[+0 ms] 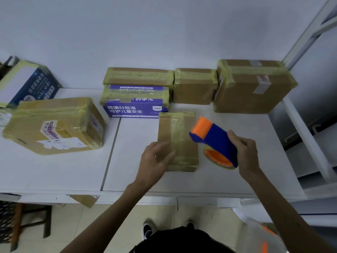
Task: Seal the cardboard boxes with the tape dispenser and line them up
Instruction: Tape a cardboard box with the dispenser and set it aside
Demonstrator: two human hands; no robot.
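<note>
Forearms reach over the table [73,170]. Left hand [156,157] rests, fingers laid loosely, on the small box [180,136]; right hand [245,152] grips the dispenser [217,141] just right of it. Taping looks nearly done; next, probably push this 1 box into the row [195,86] beyond the hands.

Blue-and-orange tape dispenser [215,141], brown boxes [177,141] with yellowish tape, one purple box [135,108].

The blurred left hand [156,159] hides the near left corner of the small box [180,136].
</note>
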